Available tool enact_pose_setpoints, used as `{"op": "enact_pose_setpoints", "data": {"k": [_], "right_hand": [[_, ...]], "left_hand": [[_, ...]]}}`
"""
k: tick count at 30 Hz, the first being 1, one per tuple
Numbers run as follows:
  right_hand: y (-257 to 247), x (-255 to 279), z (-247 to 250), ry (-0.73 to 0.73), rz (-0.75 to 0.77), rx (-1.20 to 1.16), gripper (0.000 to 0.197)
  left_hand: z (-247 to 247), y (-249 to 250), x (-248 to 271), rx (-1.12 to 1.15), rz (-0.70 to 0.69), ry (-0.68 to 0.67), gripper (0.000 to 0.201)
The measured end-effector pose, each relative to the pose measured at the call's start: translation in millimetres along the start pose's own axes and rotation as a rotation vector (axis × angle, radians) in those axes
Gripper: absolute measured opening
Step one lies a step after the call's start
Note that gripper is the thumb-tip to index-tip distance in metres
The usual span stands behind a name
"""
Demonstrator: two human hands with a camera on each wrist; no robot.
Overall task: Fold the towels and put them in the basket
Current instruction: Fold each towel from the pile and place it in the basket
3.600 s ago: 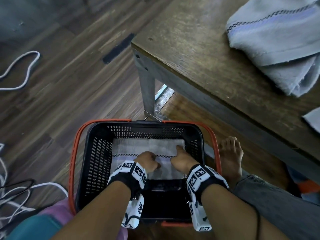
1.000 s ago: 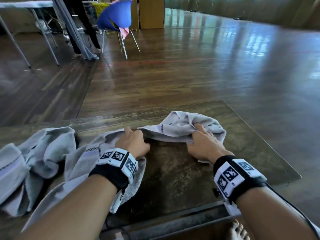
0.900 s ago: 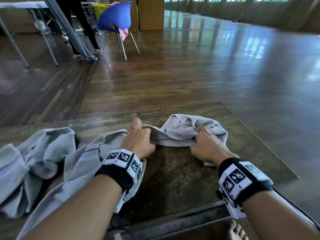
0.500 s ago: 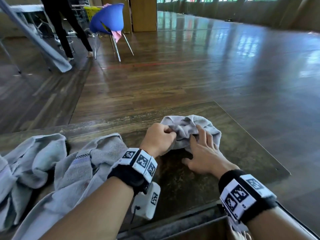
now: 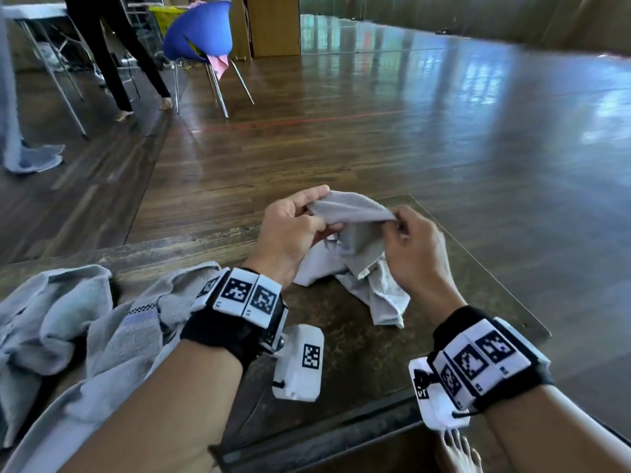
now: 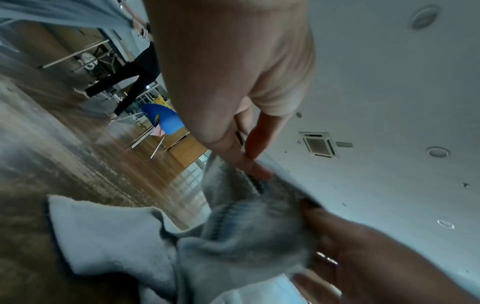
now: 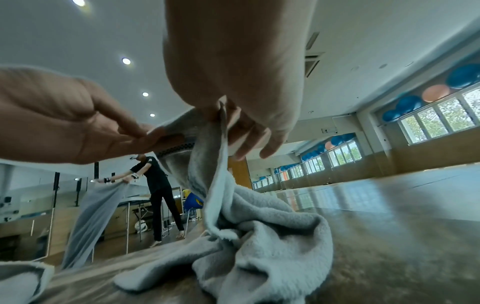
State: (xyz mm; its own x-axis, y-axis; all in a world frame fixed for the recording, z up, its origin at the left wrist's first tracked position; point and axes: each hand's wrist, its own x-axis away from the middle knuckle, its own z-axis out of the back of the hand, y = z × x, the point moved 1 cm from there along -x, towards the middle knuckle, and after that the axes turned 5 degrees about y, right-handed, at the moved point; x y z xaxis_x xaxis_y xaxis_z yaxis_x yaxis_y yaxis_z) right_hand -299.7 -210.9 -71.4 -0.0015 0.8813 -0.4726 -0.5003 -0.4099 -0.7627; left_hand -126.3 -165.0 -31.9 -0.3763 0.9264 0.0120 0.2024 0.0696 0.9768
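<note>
Towel (image 5: 355, 240), a small grey one, hangs lifted between both hands above the right part of the worktop (image 5: 358, 353), its upper edge stretched level and its lower folds still crumpled on the wood. The left hand (image 5: 290, 233) has a narrow grip on the left end of that edge, thumb against fingers; the right hand (image 5: 413, 247) pinches the other end in a narrow grip as well. The right wrist view shows a dark checked band running along the cloth just under the pinched edge. Both wrists wear black straps with black-and-white square markers.

The worktop is dark, worn brown wood with a scuffed, mottled finish. On its left part, well apart from the held towel, lies a heap of more towels (image 5: 68, 322), grey-blue and unfolded, one with a checked stripe; the left forearm crosses over its edge. A bare foot (image 5: 459, 452) shows below the near edge of the worktop.

Beyond the worktop spreads a wide, glossy plank floor (image 5: 375, 131) with a thin red line across it and pale window light reflected on the right. Farther off, at upper left, stands a blue chair (image 5: 201, 32) on metal legs with a pink cloth hanging from it, and beside it a person in black (image 5: 112, 63) near a folding table.
</note>
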Motion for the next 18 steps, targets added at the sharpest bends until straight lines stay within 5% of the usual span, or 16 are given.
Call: {"op": "enact_pose_setpoints", "data": {"k": [4,10,13,16,18], "right_hand": [[-3.0,-2.6,5.7,0.039,0.022,-0.064,0.037],[7.9,4.5,9.4,-0.437,-0.022,0.08,0.047],[12.2,8.5,8.7,-0.465,-0.035,0.216,0.038],[8.2,8.2,7.9,-0.321,-0.011,0.173,0.032],[2.4,8.0,7.1,-0.281,0.025,0.138,0.022]], "left_hand": [[7.3,0.7,-5.6,-0.241,-0.166,0.038,0.061],[24.6,-4.5,-14.3,-0.249,-0.208,0.245,0.041],[35.9,-9.1,-18.8,-0.505,-0.189,0.332,0.035],[37.5,-15.5,-14.1,-1.015,-0.141,0.178,0.044],[27.1,-17.9,-4.9,-1.17,-0.257,-0.007,0.056]]}}
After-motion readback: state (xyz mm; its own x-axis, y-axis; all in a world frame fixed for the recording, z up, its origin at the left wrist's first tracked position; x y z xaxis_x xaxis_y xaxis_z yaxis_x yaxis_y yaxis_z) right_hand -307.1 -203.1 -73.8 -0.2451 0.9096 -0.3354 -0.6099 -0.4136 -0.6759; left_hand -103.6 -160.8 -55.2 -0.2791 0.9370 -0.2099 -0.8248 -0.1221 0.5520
